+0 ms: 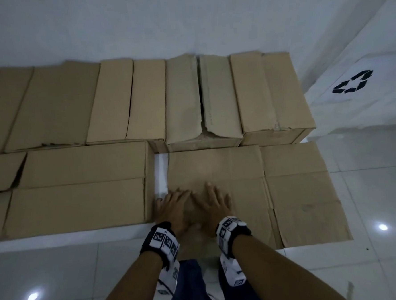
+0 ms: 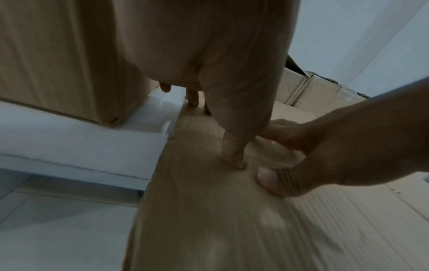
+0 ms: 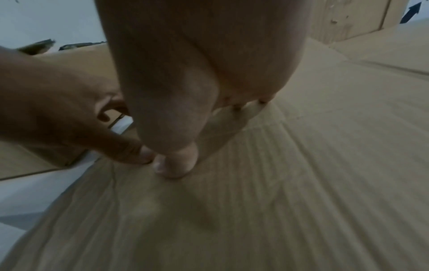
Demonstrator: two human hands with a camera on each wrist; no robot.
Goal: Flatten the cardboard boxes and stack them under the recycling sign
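Glossy white tile floor (image 1: 61, 274). A flattened cardboard box (image 1: 216, 169) lies right under the hands, a big closed box (image 1: 78, 187) just left of them, and a row of closed boxes (image 1: 143, 100) beyond the fingertips.

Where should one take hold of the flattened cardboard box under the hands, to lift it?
Probably at the left edge of the flattened cardboard box, coming from the left: a strip of bare floor lies open there beside the left hand, so fingers can slip under. The far edge abuts upright boxes.

Storage/recycling corner: white tiled floor (image 1: 60, 262), recycling sign (image 1: 353, 85), cardboard boxes (image 1: 270, 94).
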